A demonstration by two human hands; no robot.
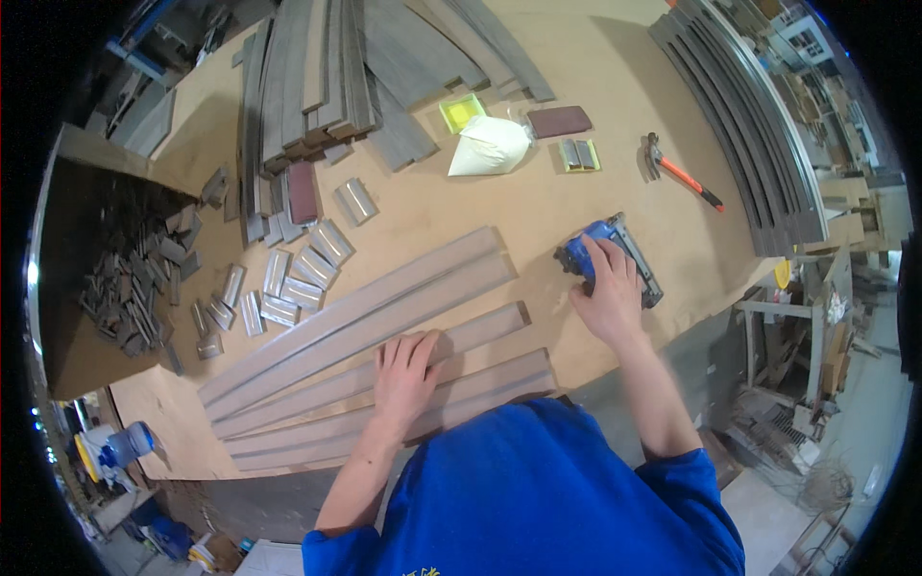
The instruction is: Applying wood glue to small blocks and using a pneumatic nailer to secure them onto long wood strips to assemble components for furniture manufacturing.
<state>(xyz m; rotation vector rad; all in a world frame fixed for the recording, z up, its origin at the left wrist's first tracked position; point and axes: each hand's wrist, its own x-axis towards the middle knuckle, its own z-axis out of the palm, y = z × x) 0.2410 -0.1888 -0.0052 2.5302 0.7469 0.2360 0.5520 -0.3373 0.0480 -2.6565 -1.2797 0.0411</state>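
Observation:
My left hand (405,372) is closed over a long grey-brown wooden strip (485,328), with its fingers bent across the far edge. This strip lies slantwise on the table between two further groups of similar strips, a far pair (423,278) and a near pair (499,384). To the right, my right hand (612,293) is wrapped round a blue and black pneumatic nail gun (597,230) lying on the table; part of its grip is hidden under the palm. Several silvery packs of staples or nails (314,268) lie beyond the strips' left half.
At the left a cardboard box (91,355) holds many small offcuts. Stacked boards (317,86) stand at the back. Nearby are a white bag (490,146), yellow-green trays (463,112), dark red sanding blocks (559,121), an orange-handled hammer (684,179) and assembled slatted panels (735,125).

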